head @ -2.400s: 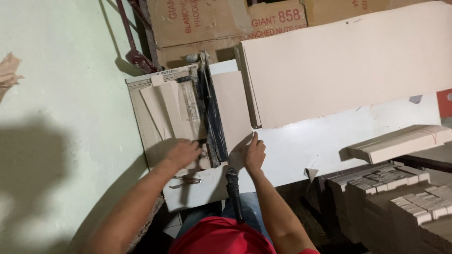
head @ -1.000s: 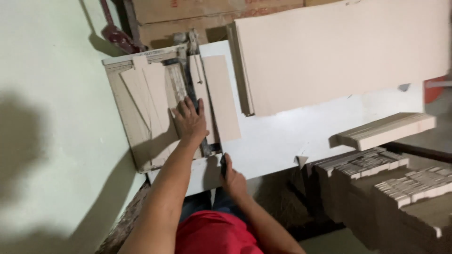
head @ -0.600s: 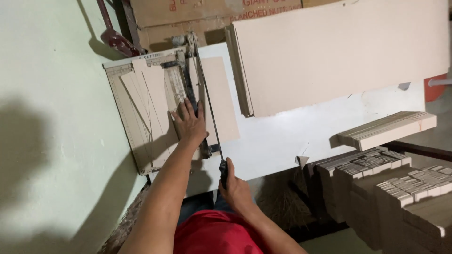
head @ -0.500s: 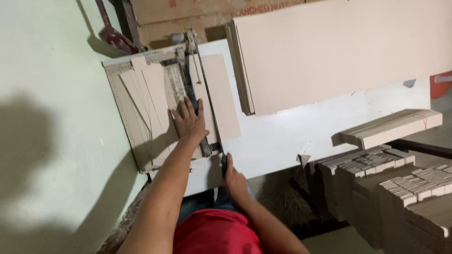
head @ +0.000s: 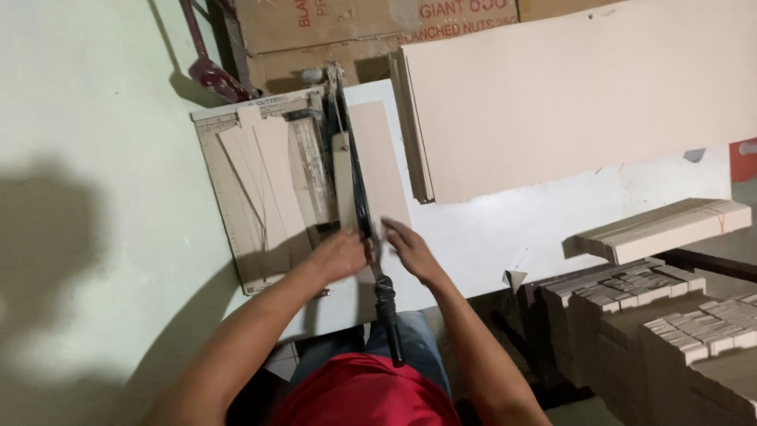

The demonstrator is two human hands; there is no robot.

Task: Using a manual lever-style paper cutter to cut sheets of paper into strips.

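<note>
A person in a red shirt is leaning over a white bench [head: 505,237], seen from above. A paper cutter [head: 264,197] is lying on the bench, with its long blade arm [head: 359,197] lowered flat and its black handle [head: 388,312] pointing back toward the person's body.

The left hand [head: 339,256] is pressing flat, fingers spread, on tan card sheets [head: 268,189] lying on the cutter's board, just left of the blade. The right hand [head: 406,248] is resting open just right of the blade, fingertips touching a narrow card strip [head: 382,170] that is lying alongside the blade and stretching away from that hand. Neither hand is gripping the handle, which is sitting between the wrists, nearer the body.

Beyond the right hand, a stack of large tan boards [head: 576,95] is covering the far bench. Well to the right of it, a bundle of strips [head: 662,230] is sitting above stacked bundles [head: 654,315].
</note>
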